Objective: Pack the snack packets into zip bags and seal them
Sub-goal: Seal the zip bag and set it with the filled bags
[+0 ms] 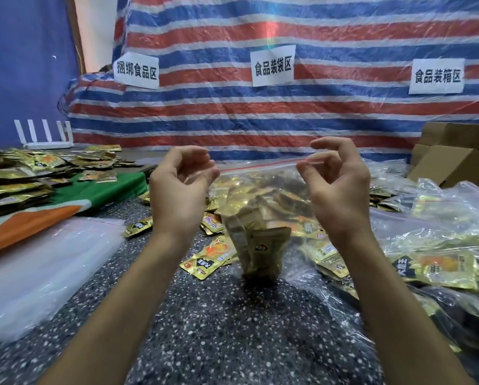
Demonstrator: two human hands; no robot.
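Two grips, left hand [177, 190] and right hand [341, 190], pinch the zip bag [263, 187] top, contact partly hidden.

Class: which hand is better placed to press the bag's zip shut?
Right, probably: the right hand visibly pinches the zip strip between thumb and finger; the left hand steadies the other end.

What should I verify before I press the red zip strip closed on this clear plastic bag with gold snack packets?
1. Left hand pinches the red zip strip: ok.
2. Right hand pinches its other end: ok.
3. Gold snack packets sit below the strip, inside the clear plastic zip bag: ok.
4. Strip runs straight between the hands: ok.
5. Strip already sealed: cannot tell.
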